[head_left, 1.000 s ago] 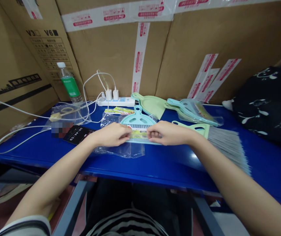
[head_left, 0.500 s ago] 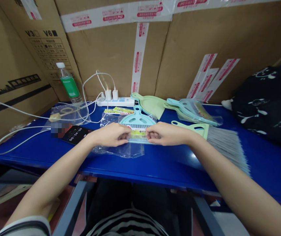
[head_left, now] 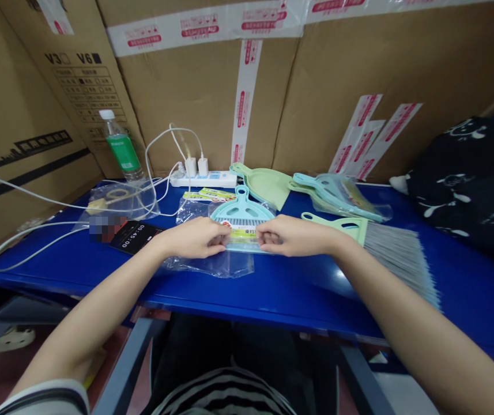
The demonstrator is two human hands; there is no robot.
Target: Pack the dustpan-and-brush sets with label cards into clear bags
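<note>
Directly in front of me on the blue table lies a light-blue dustpan and brush set (head_left: 242, 207), with a yellow-green label card (head_left: 243, 233) across the bristles. My left hand (head_left: 199, 237) is closed at the near left side of the set, thumb and fingers pinched together. At the near right side my right hand (head_left: 290, 235) is curled in the same way, fingertips against the label's edge. Clear plastic film (head_left: 229, 265) spreads beneath and left of the set. Both palms face down, so what sits under the fingers is partly hidden.
A green brush (head_left: 396, 251) with grey bristles lies right of my forearm. Behind stand a green dustpan (head_left: 266, 183), bagged sets (head_left: 337, 193) and a power strip (head_left: 212, 178). A phone (head_left: 134, 236), cables and a bottle (head_left: 121, 147) are at left; a black bag (head_left: 467, 178) at right.
My hands and the set have stayed in place. At the lower left edge, a light-coloured shoe on the floor has shifted.
</note>
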